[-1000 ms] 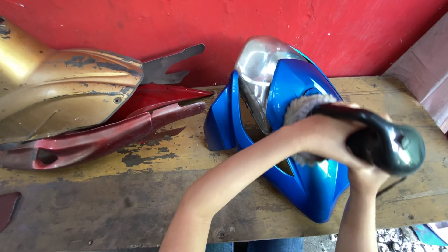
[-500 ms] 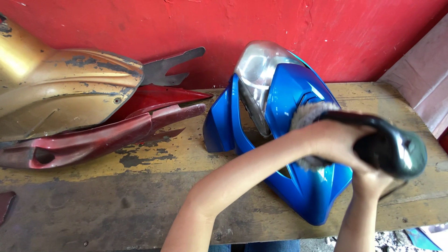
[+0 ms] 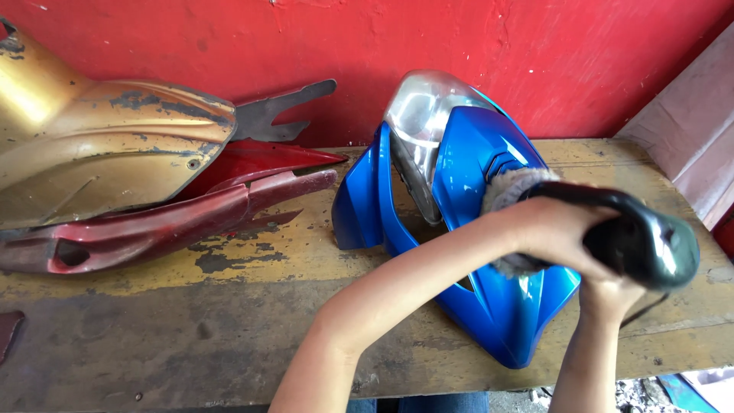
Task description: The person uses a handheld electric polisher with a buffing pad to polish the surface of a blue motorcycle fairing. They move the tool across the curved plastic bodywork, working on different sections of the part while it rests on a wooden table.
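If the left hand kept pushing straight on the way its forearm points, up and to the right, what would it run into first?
Probably the black polishing machine that the left hand already grips. Beyond it, the line runs over the worn wooden bench toward the pinkish panel at the right, though depth is unclear.

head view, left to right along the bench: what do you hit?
Gold bodywork panel → dark red fairing piece → grey metal bracket → blue headlight fairing → black polishing tool, held by both hands: left hand on its head, right hand beneath.
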